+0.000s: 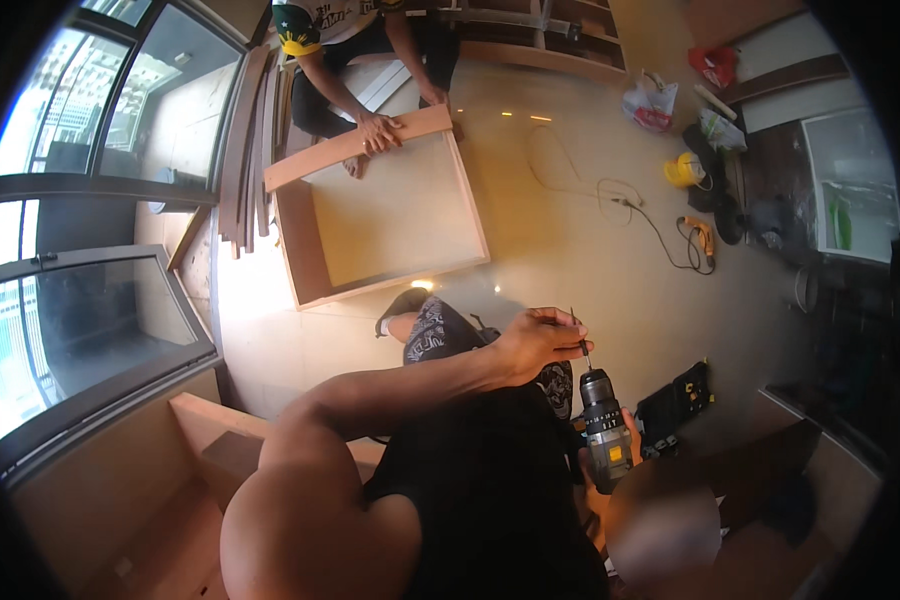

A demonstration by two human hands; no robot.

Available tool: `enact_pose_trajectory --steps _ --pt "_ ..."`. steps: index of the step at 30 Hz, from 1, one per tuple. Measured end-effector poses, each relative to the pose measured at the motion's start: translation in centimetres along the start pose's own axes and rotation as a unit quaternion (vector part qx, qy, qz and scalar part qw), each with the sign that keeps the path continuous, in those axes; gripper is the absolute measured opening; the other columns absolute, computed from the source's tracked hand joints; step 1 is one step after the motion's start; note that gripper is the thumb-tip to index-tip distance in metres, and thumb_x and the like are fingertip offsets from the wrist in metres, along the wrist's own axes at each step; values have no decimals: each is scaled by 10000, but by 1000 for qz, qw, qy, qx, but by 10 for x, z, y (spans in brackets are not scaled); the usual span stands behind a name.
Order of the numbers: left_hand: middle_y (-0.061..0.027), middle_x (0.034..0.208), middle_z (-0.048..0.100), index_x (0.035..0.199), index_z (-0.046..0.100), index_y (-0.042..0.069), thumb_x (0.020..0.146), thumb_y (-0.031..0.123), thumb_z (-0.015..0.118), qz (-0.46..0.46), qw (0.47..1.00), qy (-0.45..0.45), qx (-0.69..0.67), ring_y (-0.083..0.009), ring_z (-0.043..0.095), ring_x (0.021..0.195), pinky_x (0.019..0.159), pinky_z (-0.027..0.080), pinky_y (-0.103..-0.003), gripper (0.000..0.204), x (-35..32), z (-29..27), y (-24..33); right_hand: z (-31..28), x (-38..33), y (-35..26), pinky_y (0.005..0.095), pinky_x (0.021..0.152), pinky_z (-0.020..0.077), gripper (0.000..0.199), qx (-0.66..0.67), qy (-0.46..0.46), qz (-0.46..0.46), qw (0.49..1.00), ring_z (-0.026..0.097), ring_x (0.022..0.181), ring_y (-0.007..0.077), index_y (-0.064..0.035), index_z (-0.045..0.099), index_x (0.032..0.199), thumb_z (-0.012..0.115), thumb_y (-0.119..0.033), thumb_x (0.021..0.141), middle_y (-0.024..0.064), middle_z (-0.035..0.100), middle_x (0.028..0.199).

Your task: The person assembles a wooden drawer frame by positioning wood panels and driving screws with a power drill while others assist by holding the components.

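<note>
My left hand [540, 343] pinches a thin dark drill bit [585, 345] between thumb and fingers. The bit's lower end meets the chuck of a black and grey cordless drill [607, 435], which points away from me. Wrapped round the drill is my right hand [632, 436], mostly hidden behind the drill body. Beyond my knees, an open wooden box frame [382, 287] with a pale bottom panel rests on the floor. A co-worker's hand [378, 132] lies on a loose board [360, 150] along its far edge.
Long boards [242, 150] lean by the window at left. An orange power tool [703, 238] with its cord lies on the tiled floor, near a yellow roll [683, 170] and plastic bags [650, 103]. A black tool case [675, 405] sits right of my drill.
</note>
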State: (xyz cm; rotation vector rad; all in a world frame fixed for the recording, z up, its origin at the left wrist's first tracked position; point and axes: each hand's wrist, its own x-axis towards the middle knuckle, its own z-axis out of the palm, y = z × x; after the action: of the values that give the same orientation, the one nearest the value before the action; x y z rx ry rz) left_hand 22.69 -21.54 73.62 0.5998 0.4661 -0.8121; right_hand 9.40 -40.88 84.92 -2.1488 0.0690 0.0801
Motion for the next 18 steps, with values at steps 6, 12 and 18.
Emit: enact_pose_trajectory --steps 6,12,18 --pt "-53 1061 686 1070 645 57 1035 123 633 2 984 81 -160 -197 705 1050 916 572 -305 76 47 73 -28 -130 81 45 364 881 566 680 -56 -160 -47 984 760 960 339 15 574 1385 783 -130 754 222 733 1143" --pt "-54 1028 665 1022 637 47 1017 104 656 128 963 168 -167 -190 699 1025 906 583 -278 60 70 89 1 -139 209 40 375 813 570 605 -43 -254 -164 952 737 897 341 -15 619 1343 780 1 760 189 738 1046" --pt "-29 1038 637 1034 615 66 1013 138 677 188 930 182 -259 -168 675 1069 936 569 -263 97 127 81 68 -113 316 30 376 869 579 638 -27 -307 -165 937 743 953 323 -26 593 1391 771 -5 779 191 730 1193"
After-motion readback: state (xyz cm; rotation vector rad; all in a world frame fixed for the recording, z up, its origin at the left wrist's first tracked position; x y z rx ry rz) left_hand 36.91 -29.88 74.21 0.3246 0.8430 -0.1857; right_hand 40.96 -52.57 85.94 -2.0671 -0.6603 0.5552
